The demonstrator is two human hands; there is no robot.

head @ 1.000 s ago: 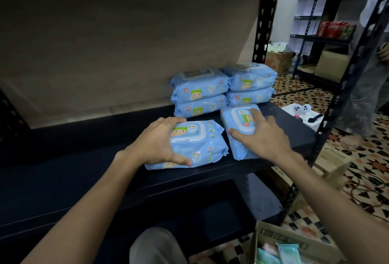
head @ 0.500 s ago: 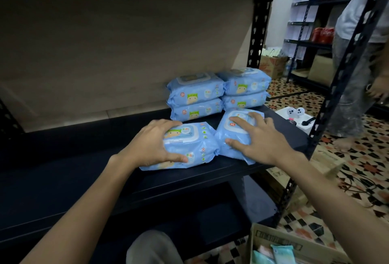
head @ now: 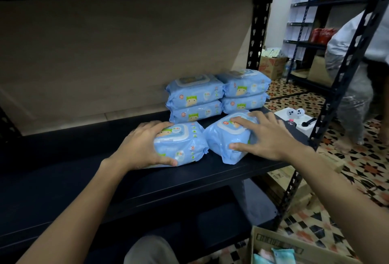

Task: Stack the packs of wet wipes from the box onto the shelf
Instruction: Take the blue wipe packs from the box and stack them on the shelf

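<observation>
Head view: our left hand point(head: 143, 145) grips one blue wipes pack point(head: 181, 143) on the black shelf point(head: 84, 179), fingers curled round it; our right hand point(head: 267, 137) grips another pack point(head: 227, 139) beside it. Four stacked packs point(head: 216, 95) sit behind; the cardboard box point(head: 294, 247) stands below.

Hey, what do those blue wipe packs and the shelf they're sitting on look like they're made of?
The wipe packs look like soft glossy plastic film: it crinkles and catches highlights, and each has a stiffer pale flip lid on top. The shelf board looks dark, smooth and matte, perhaps painted metal or laminate; its perforated upright post looks like black-painted steel.
</observation>
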